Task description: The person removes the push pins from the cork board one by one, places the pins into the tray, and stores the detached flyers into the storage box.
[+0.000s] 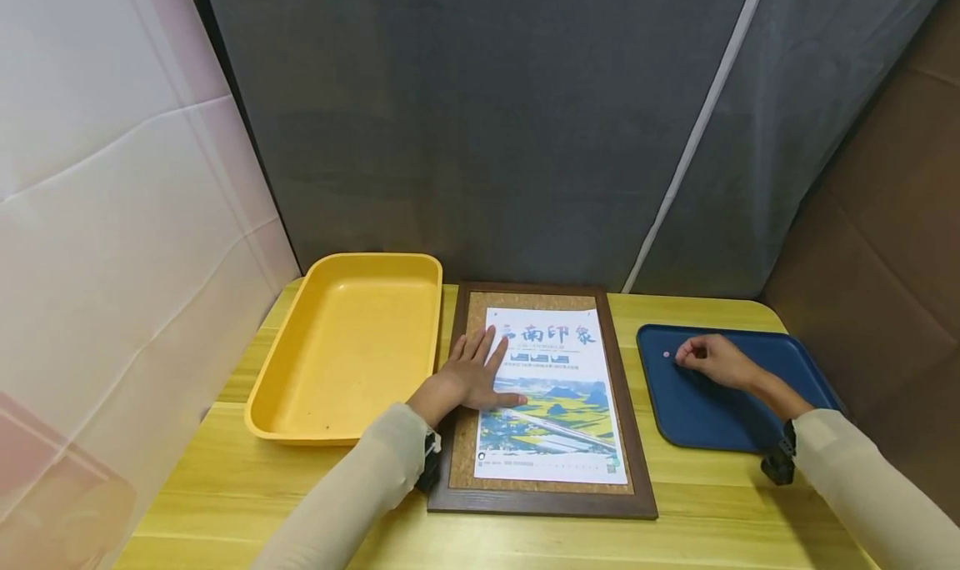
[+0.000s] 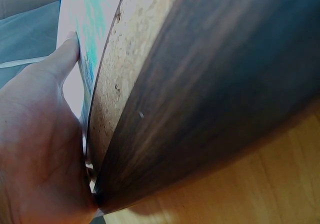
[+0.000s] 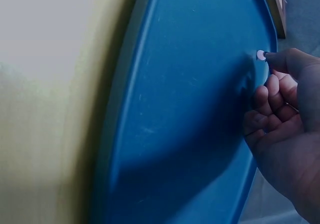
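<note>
A printed poster (image 1: 551,420) with a landscape and large blue characters lies on a brown-framed corkboard (image 1: 540,501). My left hand (image 1: 474,378) rests flat on the board's left side and the poster's edge, fingers spread; in the left wrist view its thumb (image 2: 69,51) touches the paper. Over the blue tray (image 1: 720,432), my right hand (image 1: 718,362) has its fingers curled and thumb drawn in. A tiny pale pink disc (image 3: 261,55) is right at its fingertips. In the head view a slight gap seems to separate them; whether the fingers pinch it is unclear.
A deep yellow tray (image 1: 437,303) stands left of the corkboard. All of these rest on a wooden table (image 1: 525,545). A dark grey curtain (image 1: 450,137) closes off the back, with a pale sheet (image 1: 135,220) on the left and a brown one (image 1: 885,237) on the right.
</note>
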Demonstrator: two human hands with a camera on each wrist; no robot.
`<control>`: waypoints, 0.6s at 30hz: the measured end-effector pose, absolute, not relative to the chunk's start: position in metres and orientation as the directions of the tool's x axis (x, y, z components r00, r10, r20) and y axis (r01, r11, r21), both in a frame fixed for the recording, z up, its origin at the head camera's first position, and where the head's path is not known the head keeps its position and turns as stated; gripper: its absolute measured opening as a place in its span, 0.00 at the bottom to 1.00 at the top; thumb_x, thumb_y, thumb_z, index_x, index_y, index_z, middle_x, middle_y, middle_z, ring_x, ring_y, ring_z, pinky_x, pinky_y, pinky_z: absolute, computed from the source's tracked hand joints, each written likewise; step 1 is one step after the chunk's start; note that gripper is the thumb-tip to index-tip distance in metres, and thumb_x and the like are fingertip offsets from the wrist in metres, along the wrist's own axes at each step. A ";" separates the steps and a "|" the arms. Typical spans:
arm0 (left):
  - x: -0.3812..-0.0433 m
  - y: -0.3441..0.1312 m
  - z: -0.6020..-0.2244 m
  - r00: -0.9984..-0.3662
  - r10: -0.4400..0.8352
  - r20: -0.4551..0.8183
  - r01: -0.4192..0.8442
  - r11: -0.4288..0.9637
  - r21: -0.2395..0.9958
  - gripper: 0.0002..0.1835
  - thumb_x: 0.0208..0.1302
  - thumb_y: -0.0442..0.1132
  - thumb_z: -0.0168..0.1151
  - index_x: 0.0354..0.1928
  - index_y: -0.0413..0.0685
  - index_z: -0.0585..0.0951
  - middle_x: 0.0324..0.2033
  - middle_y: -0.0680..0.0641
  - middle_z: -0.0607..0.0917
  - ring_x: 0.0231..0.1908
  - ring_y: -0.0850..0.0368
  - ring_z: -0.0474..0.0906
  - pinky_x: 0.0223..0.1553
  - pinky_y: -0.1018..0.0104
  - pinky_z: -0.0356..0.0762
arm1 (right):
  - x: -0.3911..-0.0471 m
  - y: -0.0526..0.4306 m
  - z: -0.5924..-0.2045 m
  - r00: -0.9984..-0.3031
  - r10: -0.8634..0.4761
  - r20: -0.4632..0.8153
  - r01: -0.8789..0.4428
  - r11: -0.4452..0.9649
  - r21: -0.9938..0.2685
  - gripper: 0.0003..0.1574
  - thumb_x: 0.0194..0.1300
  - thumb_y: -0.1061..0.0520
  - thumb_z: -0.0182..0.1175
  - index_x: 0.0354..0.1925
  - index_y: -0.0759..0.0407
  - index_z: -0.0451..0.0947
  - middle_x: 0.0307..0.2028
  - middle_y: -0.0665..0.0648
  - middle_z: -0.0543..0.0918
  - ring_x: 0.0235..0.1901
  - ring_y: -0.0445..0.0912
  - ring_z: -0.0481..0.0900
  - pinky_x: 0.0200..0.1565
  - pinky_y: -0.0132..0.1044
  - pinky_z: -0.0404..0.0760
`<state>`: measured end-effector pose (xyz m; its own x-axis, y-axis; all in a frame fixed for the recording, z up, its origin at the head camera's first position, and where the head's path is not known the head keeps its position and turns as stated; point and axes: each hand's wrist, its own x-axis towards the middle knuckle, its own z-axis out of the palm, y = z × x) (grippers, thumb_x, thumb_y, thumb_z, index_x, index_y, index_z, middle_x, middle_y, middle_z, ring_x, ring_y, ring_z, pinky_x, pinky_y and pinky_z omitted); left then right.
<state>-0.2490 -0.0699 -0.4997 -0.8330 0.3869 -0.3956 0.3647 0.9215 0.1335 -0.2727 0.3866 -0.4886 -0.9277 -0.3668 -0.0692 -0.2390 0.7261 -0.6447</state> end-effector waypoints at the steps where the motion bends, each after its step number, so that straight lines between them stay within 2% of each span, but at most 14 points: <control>1: -0.249 -0.070 -0.499 -0.833 0.388 -0.394 0.368 0.921 0.131 0.64 0.64 0.85 0.44 0.85 0.57 0.30 0.83 0.47 0.23 0.82 0.47 0.18 0.80 0.41 0.22 | -0.273 0.387 -0.489 -0.928 -0.365 -0.072 -0.236 0.728 -0.644 0.07 0.76 0.64 0.62 0.39 0.66 0.84 0.35 0.55 0.84 0.33 0.40 0.75 0.36 0.32 0.76; 7: -0.246 -0.070 -0.496 -0.835 0.398 -0.380 0.378 0.917 0.130 0.65 0.63 0.85 0.44 0.86 0.55 0.32 0.84 0.45 0.25 0.83 0.46 0.19 0.81 0.43 0.23 | -0.273 0.385 -0.490 -0.933 -0.347 -0.094 -0.212 0.743 -0.635 0.07 0.75 0.63 0.63 0.39 0.65 0.84 0.34 0.53 0.83 0.32 0.42 0.75 0.36 0.32 0.76; 18: -0.249 -0.069 -0.501 -0.841 0.384 -0.382 0.362 0.923 0.130 0.65 0.63 0.86 0.45 0.85 0.58 0.30 0.83 0.47 0.23 0.82 0.47 0.18 0.80 0.41 0.23 | -0.274 0.384 -0.491 -0.932 -0.343 -0.120 -0.197 0.754 -0.627 0.06 0.74 0.64 0.62 0.39 0.67 0.84 0.34 0.54 0.83 0.33 0.44 0.76 0.36 0.32 0.76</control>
